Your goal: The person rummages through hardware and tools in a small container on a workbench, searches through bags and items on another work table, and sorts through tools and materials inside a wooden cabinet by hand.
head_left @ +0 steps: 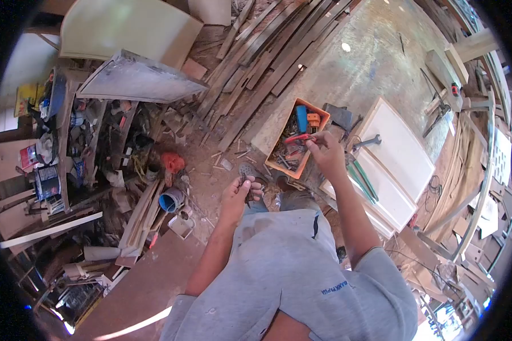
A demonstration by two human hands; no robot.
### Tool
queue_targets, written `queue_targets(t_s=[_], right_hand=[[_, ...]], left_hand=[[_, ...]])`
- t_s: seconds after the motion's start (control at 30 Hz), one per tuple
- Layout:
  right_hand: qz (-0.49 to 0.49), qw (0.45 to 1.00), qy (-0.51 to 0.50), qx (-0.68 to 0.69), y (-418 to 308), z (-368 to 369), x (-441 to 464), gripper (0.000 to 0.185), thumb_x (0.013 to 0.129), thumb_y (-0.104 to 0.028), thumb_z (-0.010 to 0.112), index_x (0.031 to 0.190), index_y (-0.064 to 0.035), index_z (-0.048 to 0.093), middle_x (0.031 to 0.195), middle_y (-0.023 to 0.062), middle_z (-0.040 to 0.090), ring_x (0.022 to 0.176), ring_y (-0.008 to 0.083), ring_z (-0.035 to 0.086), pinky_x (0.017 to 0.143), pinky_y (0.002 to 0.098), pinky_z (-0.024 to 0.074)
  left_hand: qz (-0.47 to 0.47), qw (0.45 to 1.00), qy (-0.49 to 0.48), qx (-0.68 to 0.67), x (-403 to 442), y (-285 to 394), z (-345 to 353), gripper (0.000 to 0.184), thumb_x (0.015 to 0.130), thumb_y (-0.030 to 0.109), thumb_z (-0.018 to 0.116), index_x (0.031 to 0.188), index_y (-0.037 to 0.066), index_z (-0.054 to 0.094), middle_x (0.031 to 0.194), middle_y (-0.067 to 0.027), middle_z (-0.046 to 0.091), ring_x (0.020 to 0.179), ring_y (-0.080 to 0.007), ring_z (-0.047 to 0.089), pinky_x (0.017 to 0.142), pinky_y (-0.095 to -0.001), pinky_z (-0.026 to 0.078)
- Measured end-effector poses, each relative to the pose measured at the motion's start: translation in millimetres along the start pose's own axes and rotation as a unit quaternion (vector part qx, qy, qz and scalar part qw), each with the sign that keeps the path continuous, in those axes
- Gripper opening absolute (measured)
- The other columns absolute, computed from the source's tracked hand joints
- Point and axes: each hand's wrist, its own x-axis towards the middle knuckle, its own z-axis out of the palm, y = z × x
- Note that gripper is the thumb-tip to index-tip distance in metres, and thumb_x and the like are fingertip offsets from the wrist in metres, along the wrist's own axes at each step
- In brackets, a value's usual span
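An orange plastic box (283,166) holds a jumble of small metal parts, a blue piece (301,119) and an orange piece (313,120). Over its right rim, the fingertips of my right hand (326,152) are closed on a red-handled tool (297,138), whose far end is lost among the contents. My left hand (241,196) is held in front of my waist, left of the box. Its fingers are curled around several small dark metal pieces (248,190), too small to name.
White panels (389,165) carry a wrench (368,142) and green strips (363,181) to the right. Long wood boards (267,74) lie ahead beside a large worn sheet (347,62). At the left are a cluttered shelf (65,136) and a blue-lined bucket (169,201).
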Motion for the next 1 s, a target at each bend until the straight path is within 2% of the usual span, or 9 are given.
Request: queue_targets(t_s=[0.13, 0.33, 0.43, 0.53, 0.63, 0.77, 0.83, 0.93, 1.0], right_hand=[[0.011, 0.997, -0.051, 0.054, 22.7, 9.1, -2.1, 0.025, 0.095, -0.015, 0.072, 0.114, 0.0000, 0.064, 0.098, 0.0105, 0.074, 0.092, 0.0182, 0.073, 0.084, 0.0333, 0.0557], [0.004, 0.966, -0.068, -0.248, 21.3, 15.3, 17.4, 0.033, 0.092, -0.022, 0.070, 0.119, -0.0050, 0.064, 0.107, 0.0182, 0.074, 0.091, 0.0374, 0.073, 0.084, 0.0474, 0.0581], [-0.007, 0.943, -0.044, -0.330, 1.7, 29.3, 39.0, 0.043, 0.091, -0.024, 0.070, 0.127, -0.0030, 0.056, 0.111, 0.0232, 0.073, 0.096, 0.0399, 0.073, 0.085, 0.0499, 0.0582], [0.080, 0.943, -0.044, -0.321, 9.6, 41.2, 69.8, 0.051, 0.090, -0.025, 0.070, 0.129, 0.0012, 0.049, 0.111, 0.0300, 0.070, 0.099, 0.0432, 0.072, 0.088, 0.0505, 0.0582], [0.099, 0.948, -0.099, -0.286, 29.7, 53.5, 91.6, 0.068, 0.090, -0.027, 0.071, 0.139, 0.0078, 0.040, 0.105, 0.0304, 0.071, 0.101, 0.0423, 0.072, 0.090, 0.0512, 0.0570], [0.122, 0.955, -0.095, -0.253, 34.9, 60.4, 87.3, 0.059, 0.088, -0.024, 0.071, 0.135, 0.0019, 0.046, 0.105, 0.0291, 0.072, 0.102, 0.0444, 0.071, 0.090, 0.0521, 0.0571], [0.074, 0.960, -0.067, -0.263, 29.5, 56.0, 73.9, 0.048, 0.087, -0.022, 0.069, 0.127, -0.0022, 0.052, 0.107, 0.0276, 0.072, 0.101, 0.0456, 0.071, 0.088, 0.0534, 0.0577], [0.007, 0.960, -0.043, -0.278, 26.3, 60.1, 49.8, 0.050, 0.087, -0.024, 0.072, 0.130, -0.0062, 0.055, 0.099, 0.0229, 0.074, 0.096, 0.0429, 0.073, 0.085, 0.0512, 0.0579], [0.054, 0.943, -0.093, -0.314, 21.0, 66.9, 53.6, 0.045, 0.087, -0.021, 0.070, 0.127, -0.0068, 0.058, 0.099, 0.0216, 0.075, 0.095, 0.0418, 0.073, 0.084, 0.0511, 0.0580]], left_hand=[[-0.006, 1.000, -0.018, 0.006, 4.2, 3.6, 4.1, 0.029, 0.108, 0.024, 0.057, 0.123, 0.000, 0.062, 0.108, -0.0144, 0.073, 0.091, -0.0205, 0.072, 0.078, -0.0347, 0.060], [-0.014, 0.999, -0.036, 0.018, 5.1, 2.5, 2.9, 0.030, 0.108, 0.024, 0.056, 0.124, -0.001, 0.060, 0.108, -0.0140, 0.072, 0.091, -0.0204, 0.071, 0.079, -0.0353, 0.060], [-0.018, 0.999, -0.033, 0.020, 1.7, 0.5, 2.0, 0.031, 0.108, 0.024, 0.056, 0.126, -0.001, 0.059, 0.108, -0.0142, 0.072, 0.090, -0.0206, 0.071, 0.079, -0.0353, 0.060], [-0.024, 0.999, -0.033, 0.018, -0.1, -0.7, 3.2, 0.031, 0.109, 0.023, 0.055, 0.127, -0.002, 0.058, 0.108, -0.0143, 0.072, 0.090, -0.0205, 0.071, 0.079, -0.0345, 0.059], [-0.032, 0.999, -0.021, 0.019, -4.9, 4.3, 7.1, 0.029, 0.109, 0.020, 0.053, 0.127, -0.001, 0.059, 0.107, -0.0140, 0.072, 0.091, -0.0198, 0.071, 0.078, -0.0327, 0.058], [-0.026, 0.999, -0.020, 0.016, -6.7, 2.2, 7.6, 0.029, 0.109, 0.020, 0.053, 0.127, -0.001, 0.059, 0.107, -0.0139, 0.072, 0.091, -0.0201, 0.071, 0.079, -0.0326, 0.058], [-0.025, 0.999, -0.019, 0.014, -8.2, 0.8, 8.1, 0.029, 0.109, 0.020, 0.054, 0.127, -0.001, 0.059, 0.107, -0.0137, 0.072, 0.091, -0.0202, 0.071, 0.079, -0.0326, 0.058], [-0.022, 1.000, -0.013, 0.010, -7.1, -0.5, 7.4, 0.028, 0.109, 0.020, 0.054, 0.126, -0.001, 0.060, 0.107, -0.0134, 0.072, 0.091, -0.0201, 0.071, 0.078, -0.0325, 0.058], [-0.022, 1.000, -0.017, 0.011, -6.6, -1.2, 7.8, 0.028, 0.109, 0.020, 0.054, 0.126, -0.001, 0.060, 0.106, -0.0131, 0.072, 0.091, -0.0200, 0.071, 0.078, -0.0322, 0.058]])
